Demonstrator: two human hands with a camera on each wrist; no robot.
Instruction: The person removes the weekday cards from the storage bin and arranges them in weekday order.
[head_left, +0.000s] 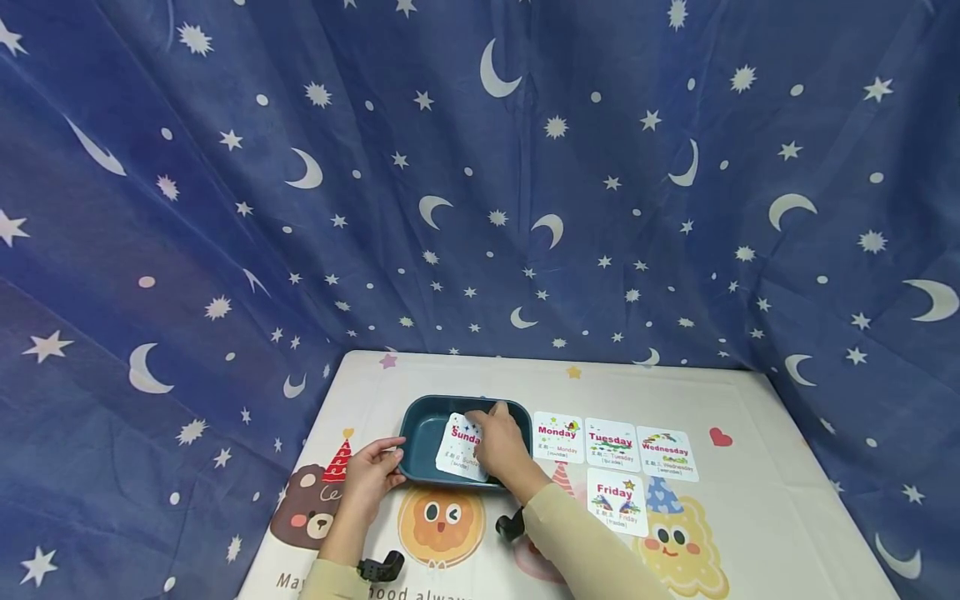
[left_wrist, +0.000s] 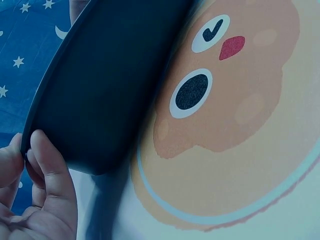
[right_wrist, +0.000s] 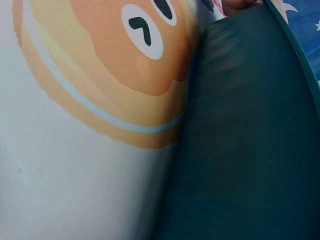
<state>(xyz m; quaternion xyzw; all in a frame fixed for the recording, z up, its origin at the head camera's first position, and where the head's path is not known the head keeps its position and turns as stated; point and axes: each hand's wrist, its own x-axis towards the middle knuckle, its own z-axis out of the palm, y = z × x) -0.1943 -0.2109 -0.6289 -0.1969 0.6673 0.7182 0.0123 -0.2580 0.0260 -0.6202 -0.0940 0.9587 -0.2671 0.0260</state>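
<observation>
A dark teal tray (head_left: 422,446) with raised sides sits on the table, and its outer wall (left_wrist: 105,100) fills much of the left wrist view. My left hand (head_left: 369,477) pinches the rim at the tray's left end between thumb and fingers. Over the tray's right half, my right hand (head_left: 504,446) holds a white card (head_left: 459,450) printed "Sunday" by its right side. The card lies at a slant within the tray's outline. In the right wrist view the tray's side (right_wrist: 250,125) hides the right hand's fingers.
To the tray's right lie white cards in a row: Monday (head_left: 557,437), Tuesday (head_left: 612,445) and Wednesday (head_left: 667,454). A Friday card (head_left: 617,502) lies below Tuesday. The cartoon-printed tablecloth (head_left: 787,500) covers the table. A blue star-patterned curtain (head_left: 480,208) hangs behind and at the sides.
</observation>
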